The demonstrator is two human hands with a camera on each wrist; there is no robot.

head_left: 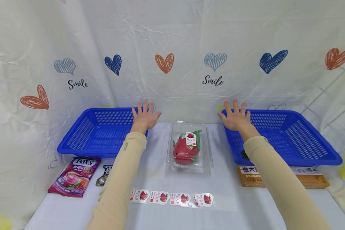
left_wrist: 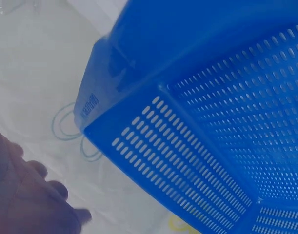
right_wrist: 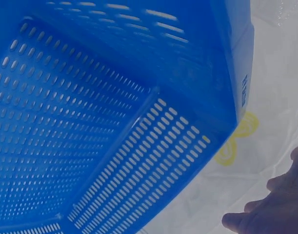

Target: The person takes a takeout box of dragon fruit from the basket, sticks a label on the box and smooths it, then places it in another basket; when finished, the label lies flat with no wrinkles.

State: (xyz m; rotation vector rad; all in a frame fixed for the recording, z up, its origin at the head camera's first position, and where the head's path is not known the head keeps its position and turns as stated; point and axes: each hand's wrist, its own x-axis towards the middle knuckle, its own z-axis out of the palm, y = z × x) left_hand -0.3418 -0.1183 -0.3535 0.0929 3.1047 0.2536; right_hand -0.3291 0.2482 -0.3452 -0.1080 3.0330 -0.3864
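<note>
My left hand (head_left: 144, 119), fingers spread, is held over the inner back corner of the left blue basket (head_left: 106, 137). Mirroring it, my right hand (head_left: 235, 118) spreads its fingers by the inner back corner of the right blue basket (head_left: 293, 140). Both hold nothing. Between the baskets sits a lidded clear plastic box (head_left: 207, 159) with a red dragon fruit (head_left: 182, 148) inside; a white label (head_left: 191, 139) with a fruit picture shows on its top. Each wrist view shows a slotted basket wall, with the left hand (left_wrist: 29, 195) and right hand (right_wrist: 275, 207) at the lower outer corners.
In front of the left basket lie a purple Fox's Berries candy bag (head_left: 74, 177) and a small black packet (head_left: 103, 175), partly behind my sleeve. A row of dragon fruit stickers (head_left: 160, 197) lies nearer. An orange-brown box (head_left: 250, 180) stands before the right basket; a patterned curtain (head_left: 184, 89) hangs behind.
</note>
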